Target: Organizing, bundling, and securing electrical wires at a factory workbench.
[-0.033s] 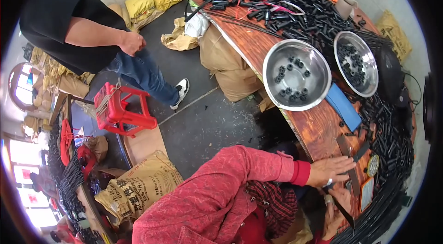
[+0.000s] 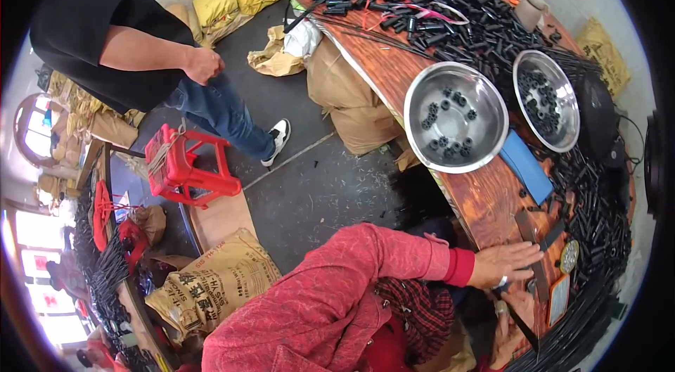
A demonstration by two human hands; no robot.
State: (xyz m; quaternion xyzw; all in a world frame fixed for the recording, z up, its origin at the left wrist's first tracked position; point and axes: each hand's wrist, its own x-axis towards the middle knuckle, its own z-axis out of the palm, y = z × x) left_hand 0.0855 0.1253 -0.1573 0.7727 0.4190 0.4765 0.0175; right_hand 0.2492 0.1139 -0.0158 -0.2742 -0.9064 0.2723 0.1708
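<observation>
My left hand [image 2: 505,264], in a red sleeve, reaches across the wooden table edge with its fingers stretched out. Its fingertips lie against a dark flat bar [image 2: 532,235] fixed across the table top. Close below it, my right hand [image 2: 513,319] is closed round a long dark blade-like strip [image 2: 525,332], whose exact kind I cannot make out. A small piece between the hands is too hidden to name. Beside the bar are a round tin of small pieces [image 2: 569,257] and an orange-rimmed flat tray or card [image 2: 558,299].
Two steel bowls [image 2: 450,157] [image 2: 527,140] hold small black ring-shaped parts. A blue block [image 2: 527,169] lies beside them. Black tubes [image 2: 450,13] heap the wooden table [image 2: 383,77]. A person [image 2: 140,55] stands at left behind a red stool [image 2: 186,168]; sacks [image 2: 225,280] lie on the floor.
The whole view has shifted very slightly. Both hands keep the same places and poses.
</observation>
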